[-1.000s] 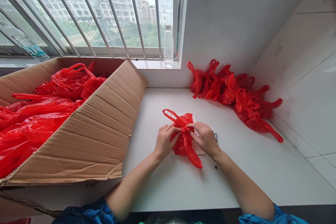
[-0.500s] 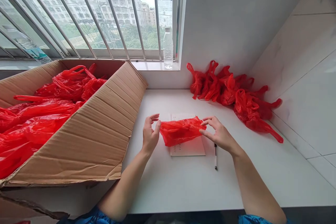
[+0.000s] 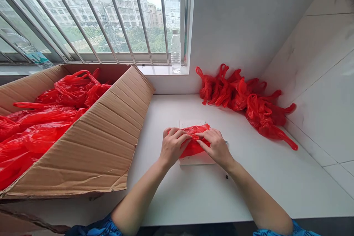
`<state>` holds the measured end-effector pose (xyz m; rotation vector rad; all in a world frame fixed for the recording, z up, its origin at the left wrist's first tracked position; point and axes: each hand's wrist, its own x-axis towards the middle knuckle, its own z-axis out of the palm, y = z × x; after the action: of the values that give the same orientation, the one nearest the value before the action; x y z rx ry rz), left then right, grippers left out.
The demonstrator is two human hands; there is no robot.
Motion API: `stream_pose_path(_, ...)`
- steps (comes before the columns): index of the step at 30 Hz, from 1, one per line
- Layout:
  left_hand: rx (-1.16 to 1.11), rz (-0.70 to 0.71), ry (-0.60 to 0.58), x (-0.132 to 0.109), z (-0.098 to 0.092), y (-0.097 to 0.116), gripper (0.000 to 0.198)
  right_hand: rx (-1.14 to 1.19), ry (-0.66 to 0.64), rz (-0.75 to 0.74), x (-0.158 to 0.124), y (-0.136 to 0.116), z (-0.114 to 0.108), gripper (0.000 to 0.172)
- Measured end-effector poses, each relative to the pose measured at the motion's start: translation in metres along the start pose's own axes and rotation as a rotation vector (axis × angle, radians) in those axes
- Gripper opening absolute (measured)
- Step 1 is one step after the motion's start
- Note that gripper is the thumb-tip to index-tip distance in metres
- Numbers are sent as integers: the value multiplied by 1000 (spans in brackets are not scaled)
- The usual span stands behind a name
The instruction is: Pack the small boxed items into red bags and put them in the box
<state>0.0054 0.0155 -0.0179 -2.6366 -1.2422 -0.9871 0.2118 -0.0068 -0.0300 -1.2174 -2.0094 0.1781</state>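
A red plastic bag (image 3: pixel 197 131) lies bunched on a white paper sheet (image 3: pixel 193 160) in the middle of the white table (image 3: pixel 276 180). My left hand (image 3: pixel 173 146) presses on the bag's left half, fingers curled over it. My right hand (image 3: pixel 215 146) covers its right half, fingertips pinching the plastic near the middle. The two hands nearly meet over the bag. A black pen (image 3: pixel 226 142) lies just right of the paper, mostly hidden by my right wrist.
A large open cardboard box (image 3: pixel 105 143) full of loose red bags (image 3: pixel 41 121) stands at the left. A pile of knotted red bags (image 3: pixel 243 97) lies against the back wall at the right. A clear water bottle (image 3: pixel 176 51) stands on the window sill.
A second ago both hands gripped the bag at its knot. Half a second ago they held it stretched out between them. Now they have come together and press it down on the paper.
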Motion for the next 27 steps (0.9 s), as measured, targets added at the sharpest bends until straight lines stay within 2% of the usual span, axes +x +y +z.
stream_pose_path(4, -27, -93, 113, 0, -9, -7, 16, 20, 34, 22, 1, 5, -11, 20)
stream_pose_path(9, -271, -457, 398, -1, -17, -33, 18, 33, 257, 262, 0, 26, -39, 22)
stream_pose_path(11, -384, -563, 470, -3, -19, -39, 20, 106, 297, 338, 0, 30, -46, 25)
stream_pose_path(14, -465, -523, 449, -3, -21, -34, 29, 179, 310, 354, 0, 25, -49, 30)
stream_pose_path(16, -481, -422, 385, -1, -26, -23, 42, 161, 406, 335, -1, 16, -47, 29)
stream_pose_path(18, -463, -342, 303, 2, -32, -9, 52, 128, 574, 243, -3, 6, -44, 20)
stream_pose_path(20, -404, -285, 231, 5, -39, 2, 58, 102, 675, 71, -8, -5, -42, 10)
stream_pose_path(21, -369, -254, 203, 6, -42, 6, 59, 93, 673, -25, -10, -11, -41, 7)
stream_pose_path(23, -308, -184, 161, 7, -48, 12, 52, 86, 578, -184, -14, -21, -39, 11)
stream_pose_path(25, -284, -120, 122, 5, -53, 15, 34, 86, 400, -274, -14, -28, -36, 21)
stream_pose_path(27, -319, -83, 95, 2, -57, 16, 23, 75, 168, -286, -11, -32, -32, 26)
